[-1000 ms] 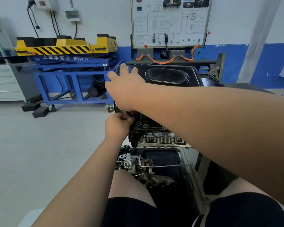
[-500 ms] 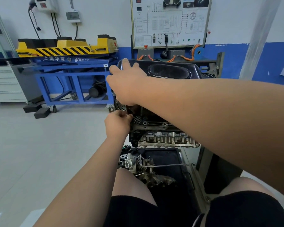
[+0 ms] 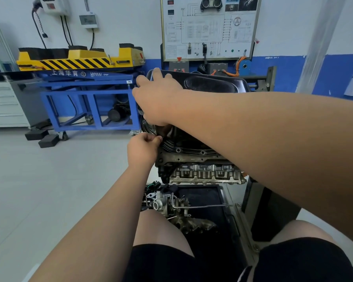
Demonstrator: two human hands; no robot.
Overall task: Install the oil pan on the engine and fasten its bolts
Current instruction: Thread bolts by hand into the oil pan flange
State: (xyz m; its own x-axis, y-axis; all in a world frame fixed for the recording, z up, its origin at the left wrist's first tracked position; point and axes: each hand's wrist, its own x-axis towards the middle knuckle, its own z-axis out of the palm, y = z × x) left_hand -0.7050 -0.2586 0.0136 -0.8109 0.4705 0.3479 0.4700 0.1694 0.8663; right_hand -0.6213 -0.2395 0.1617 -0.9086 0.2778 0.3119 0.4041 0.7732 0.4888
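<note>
The black oil pan [image 3: 210,85] sits on top of the upturned engine [image 3: 200,165] on its stand. My right hand [image 3: 158,98] lies flat on the pan's near-left corner, fingers spread and pressing on it. My left hand [image 3: 144,148] is just below, at the pan's left flange, with thumb and fingertips pinched together on something small and dark that looks like a bolt. Several empty bolt holes show along the flange [image 3: 190,150] toward me.
A tray [image 3: 224,196] under the engine holds loose engine parts [image 3: 171,204]. A blue cart with a yellow lift [image 3: 80,60] stands at the left, a wiring board [image 3: 208,27] behind. My knees are in front of the stand.
My left hand has shifted slightly right along the flange edge. My right hand stays pressed on the pan corner. The view has dipped a little.
</note>
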